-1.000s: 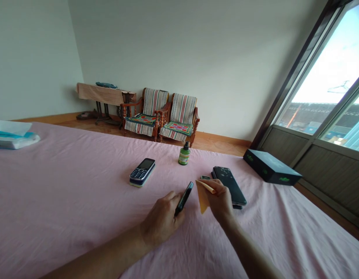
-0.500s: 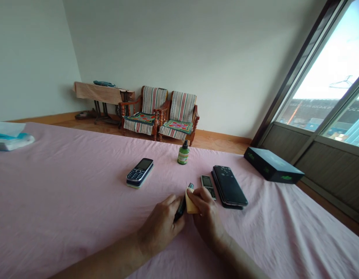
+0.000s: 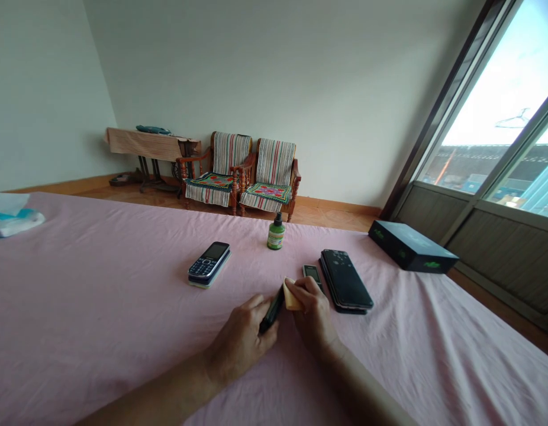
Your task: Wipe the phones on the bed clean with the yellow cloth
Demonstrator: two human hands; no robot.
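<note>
My left hand (image 3: 242, 337) grips a dark phone (image 3: 272, 310), fingers curled round its lower half, holding it tilted on edge just above the pink cloth (image 3: 100, 307) near the middle of the table. My right hand (image 3: 313, 313) is closed on a small yellowish pad (image 3: 292, 296), pinched between thumb and fingertips and pressed against the upper face of that phone.

Just beyond my right hand lies a slim keypad phone (image 3: 311, 273), partly hidden by my knuckles. Touching its right side, or nearly so, is a stack of 2 black smartphones (image 3: 345, 286) lying flat. Further back stands a small green bottle (image 3: 276, 232) with a dark cap, upright. To the left of it, well apart from my hands, a blue keypad phone (image 3: 208, 264) rests face up on something pale. A dark box (image 3: 411, 245) with green marks sits near the table's right edge by the window (image 3: 500, 124). At the far left edge lies a white and blue packet (image 3: 11, 215). Past the table, 2 striped armchairs (image 3: 241, 177) stand against the wall.
</note>
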